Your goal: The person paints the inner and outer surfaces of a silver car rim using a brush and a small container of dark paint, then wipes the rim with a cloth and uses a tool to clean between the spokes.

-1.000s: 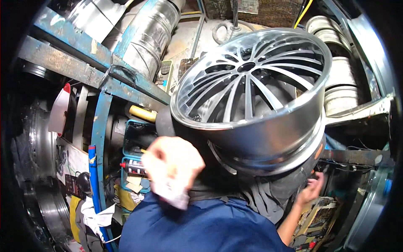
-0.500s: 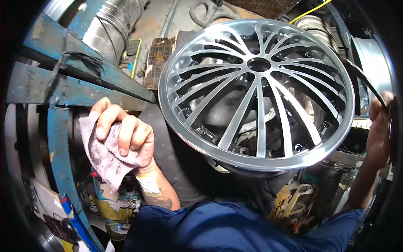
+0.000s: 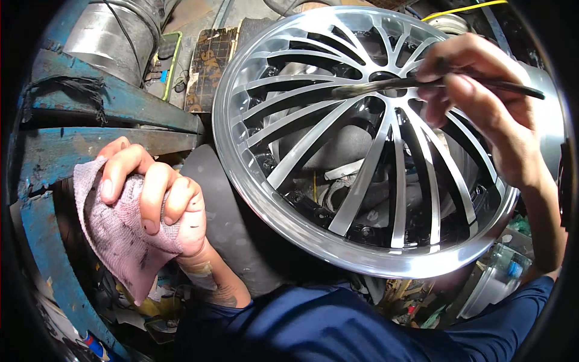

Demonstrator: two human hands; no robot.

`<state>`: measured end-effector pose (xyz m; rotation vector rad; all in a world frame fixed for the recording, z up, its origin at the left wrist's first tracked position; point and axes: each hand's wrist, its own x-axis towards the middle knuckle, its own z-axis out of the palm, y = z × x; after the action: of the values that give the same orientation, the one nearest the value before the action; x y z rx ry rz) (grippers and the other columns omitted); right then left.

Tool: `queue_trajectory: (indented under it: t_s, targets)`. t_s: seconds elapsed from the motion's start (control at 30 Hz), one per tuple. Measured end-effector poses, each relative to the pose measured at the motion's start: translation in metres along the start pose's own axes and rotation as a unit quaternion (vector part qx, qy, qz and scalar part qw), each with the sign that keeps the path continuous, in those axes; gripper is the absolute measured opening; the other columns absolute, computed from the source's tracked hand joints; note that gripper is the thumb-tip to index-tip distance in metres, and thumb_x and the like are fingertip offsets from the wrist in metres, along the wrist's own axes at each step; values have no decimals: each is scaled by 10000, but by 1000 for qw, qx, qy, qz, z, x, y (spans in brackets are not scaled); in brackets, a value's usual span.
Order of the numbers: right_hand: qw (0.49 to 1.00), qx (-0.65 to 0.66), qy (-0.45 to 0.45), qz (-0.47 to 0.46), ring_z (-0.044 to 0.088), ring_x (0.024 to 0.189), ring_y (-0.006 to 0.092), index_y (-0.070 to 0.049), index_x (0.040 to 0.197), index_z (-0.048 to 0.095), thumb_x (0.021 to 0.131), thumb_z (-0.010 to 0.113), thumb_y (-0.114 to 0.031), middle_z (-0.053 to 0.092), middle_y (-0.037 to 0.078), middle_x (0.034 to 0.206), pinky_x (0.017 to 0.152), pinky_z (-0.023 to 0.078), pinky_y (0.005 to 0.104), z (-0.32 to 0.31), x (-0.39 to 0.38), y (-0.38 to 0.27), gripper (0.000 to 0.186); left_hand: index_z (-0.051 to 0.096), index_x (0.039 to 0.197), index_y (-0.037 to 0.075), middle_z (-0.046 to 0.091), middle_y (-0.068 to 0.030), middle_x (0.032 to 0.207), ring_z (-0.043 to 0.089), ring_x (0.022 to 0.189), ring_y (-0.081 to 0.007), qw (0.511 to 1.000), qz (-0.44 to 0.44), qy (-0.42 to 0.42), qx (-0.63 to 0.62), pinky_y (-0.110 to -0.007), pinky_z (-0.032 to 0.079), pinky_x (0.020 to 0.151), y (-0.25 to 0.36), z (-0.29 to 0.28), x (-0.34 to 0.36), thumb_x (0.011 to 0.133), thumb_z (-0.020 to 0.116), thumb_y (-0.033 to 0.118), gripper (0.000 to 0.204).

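A silver alloy wheel rim (image 3: 398,199) with black recesses between its many spokes lies face up in front of me. My right hand (image 3: 488,96) is above its right side, fingers pinched round the dark handle of a thin paintbrush (image 3: 374,88). The bristles point left over the spokes near the centre hole; whether they touch the metal I cannot tell. Left of the wheel, my left hand (image 3: 163,193) is closed on a pink cloth (image 3: 120,226) marked with dark smudges. The cloth hangs below my fingers.
A worn blue metal frame (image 3: 114,99) stands along the left. Behind it are a grey metal cylinder (image 3: 108,39) and a patterned box (image 3: 208,69). A clear plastic container (image 3: 494,280) is at lower right, and a yellow cable (image 3: 464,9) runs at the top.
My right hand has come from the far right edge to above the wheel, bringing the paintbrush over the spokes. My left hand still grips the cloth. The whole view has shifted somewhat.
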<state>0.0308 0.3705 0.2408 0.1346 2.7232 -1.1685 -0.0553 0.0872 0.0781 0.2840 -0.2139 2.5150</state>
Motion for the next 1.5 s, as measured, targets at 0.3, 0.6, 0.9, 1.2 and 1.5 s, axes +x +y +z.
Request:
queue_trajectory:
  t_s: [0.3, 0.6, 0.9, 1.2, 1.5]
  targets:
    - [977, 137, -160, -37, 631, 975, 219, 36, 1085, 617, 965, 517, -251, 633, 155, 1083, 858, 518, 346, 34, 35, 29, 328, 471, 1076, 113, 604, 13, 895, 438, 457, -147, 1000, 9, 4, 0, -280, 254, 454, 7, -8, 1, 976, 385, 217, 168]
    - [970, 145, -195, 6, 615, 1018, 234, 32, 1088, 631, 949, 519, -181, 638, 151, 1071, 873, 499, 346, 47, 38, 32, 278, 459, 1092, 142, 595, 25, 868, 434, 459, -158, 1000, 4, 18, 6, -307, 274, 466, 10, -2, -2, 961, 404, 215, 159]
    - [967, 125, -221, -23, 630, 1017, 280, 52, 1061, 648, 919, 536, -160, 663, 177, 1045, 889, 485, 363, 56, 45, 40, 279, 455, 1102, 143, 600, 53, 857, 419, 430, -132, 999, 36, 29, 29, -256, 251, 416, 7, -2, -4, 955, 431, 175, 153]
    - [970, 60, -234, -25, 649, 984, 299, 42, 1070, 651, 910, 557, -120, 675, 180, 1028, 873, 503, 374, 56, 47, 37, 246, 441, 1122, 138, 607, 75, 865, 428, 410, -101, 1000, 22, 8, 19, -248, 245, 407, 6, -4, 1, 964, 437, 133, 159]
    - [972, 34, -226, -61, 646, 889, 247, 13, 1074, 667, 899, 587, -134, 688, 143, 1017, 814, 509, 356, 62, 50, 40, 242, 429, 941, 106, 604, 22, 845, 443, 446, -97, 999, 11, 28, 33, -235, 296, 408, 10, 0, 4, 1005, 352, 218, 150]
